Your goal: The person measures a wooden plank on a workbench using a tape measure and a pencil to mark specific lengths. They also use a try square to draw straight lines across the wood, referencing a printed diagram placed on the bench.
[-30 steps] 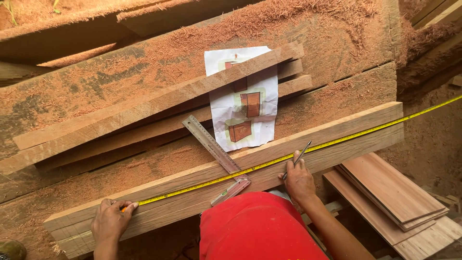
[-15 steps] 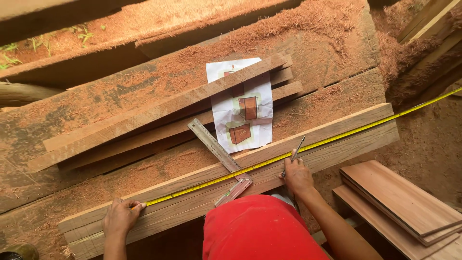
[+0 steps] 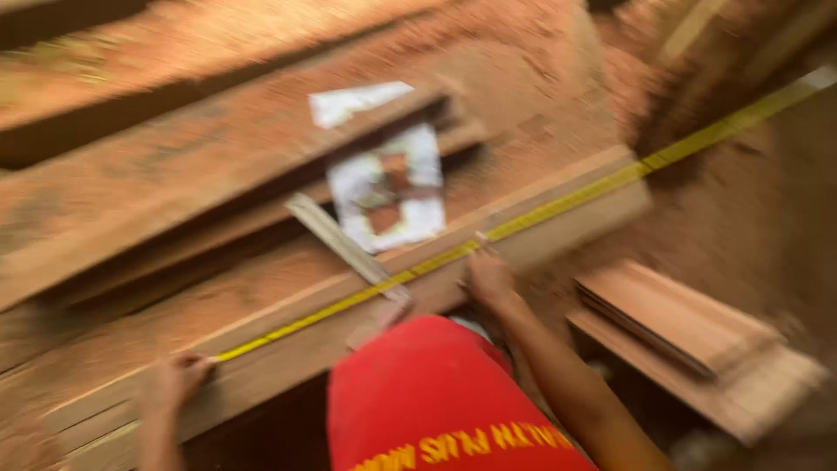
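Though motion blur smears the head view, the yellow tape measure (image 3: pixel 523 222) lies stretched along the long plank (image 3: pixel 366 305), from lower left toward the upper right corner; whether any mark is drawn cannot be told. The left hand (image 3: pixel 174 384) pins the tape's end at lower left, fingers curled. The right hand (image 3: pixel 488 281), at centre, rests closed against the tape; what it grips is unclear. A metal square (image 3: pixel 344 249) lies across the plank beside a paper drawing (image 3: pixel 388 187).

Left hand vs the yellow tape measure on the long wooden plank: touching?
Touching. The head view, though blurred, shows the left hand pressed on the end of the yellow tape measure, with no gap, on the long wooden plank.
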